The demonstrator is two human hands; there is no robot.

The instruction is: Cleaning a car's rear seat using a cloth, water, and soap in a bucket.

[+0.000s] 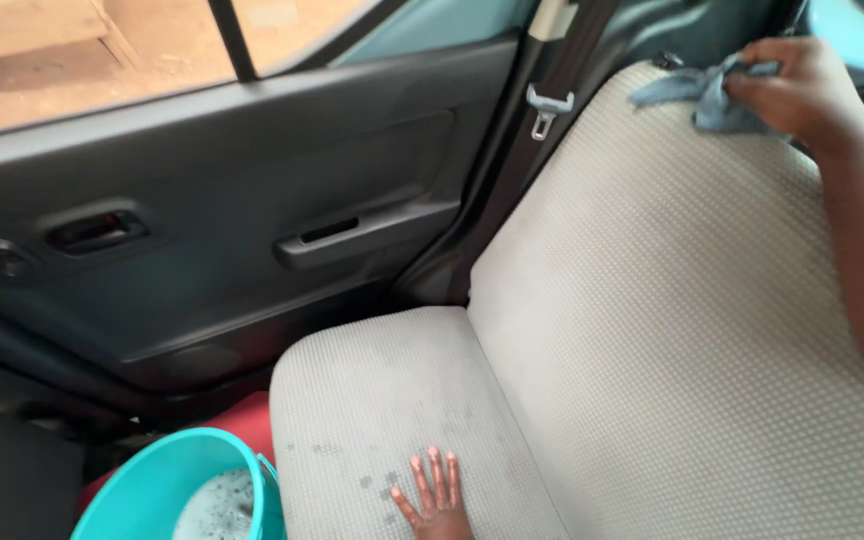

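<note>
Rear car seat, seen from above. The right hand [802, 85] is closed around a blue cloth [709, 95], pressed against the top edge of the grey backrest [672, 300]. The left hand [434, 495] lies open, fingers spread flat, at the front edge of the damp-spotted seat cushion [382, 400]. A teal bucket [147, 480] of foamy water stands on the floor beside the dark door panel [212, 200]

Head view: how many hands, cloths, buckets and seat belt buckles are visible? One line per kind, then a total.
Hands: 2, left hand flat on the seat cushion, right hand gripping the cloth
Cloth: 1, blue
Bucket: 1, teal
Seat belt buckle: 1
Total: 5
</note>
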